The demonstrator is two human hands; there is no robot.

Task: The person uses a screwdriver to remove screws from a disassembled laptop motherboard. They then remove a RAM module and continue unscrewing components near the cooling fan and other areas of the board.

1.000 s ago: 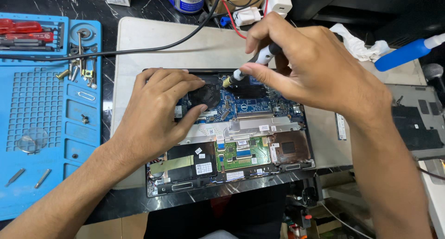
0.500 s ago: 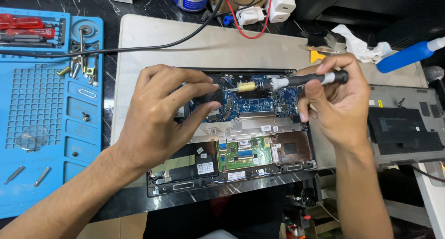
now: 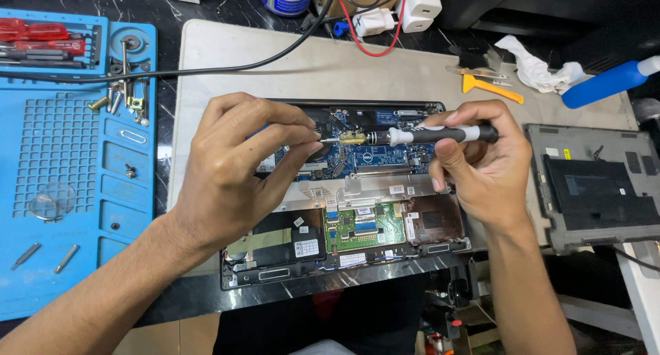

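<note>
An opened laptop (image 3: 357, 231) lies base-up on a beige mat (image 3: 275, 52), its blue board, green board and black parts exposed. My right hand (image 3: 481, 169) grips a black and white screwdriver (image 3: 426, 135), held level over the board with its brass-coloured bit pointing left. My left hand (image 3: 234, 169) rests over the laptop's left side, and its thumb and fingers pinch the tip of the bit. Whether a screw sits between those fingertips is hidden.
A blue parts mat (image 3: 62, 155) at left holds red-handled drivers (image 3: 41, 31), screws and bits. The removed bottom cover (image 3: 591, 190) lies at right. Behind are a black cable (image 3: 227, 69), white chargers (image 3: 419, 1), a yellow pry tool (image 3: 491, 87), a white cloth (image 3: 540, 66) and a blue bottle (image 3: 605, 83).
My right hand has swung the screwdriver from upright to level and drawn it right. My left hand has lifted off the board and closed its fingers on the bit's tip.
</note>
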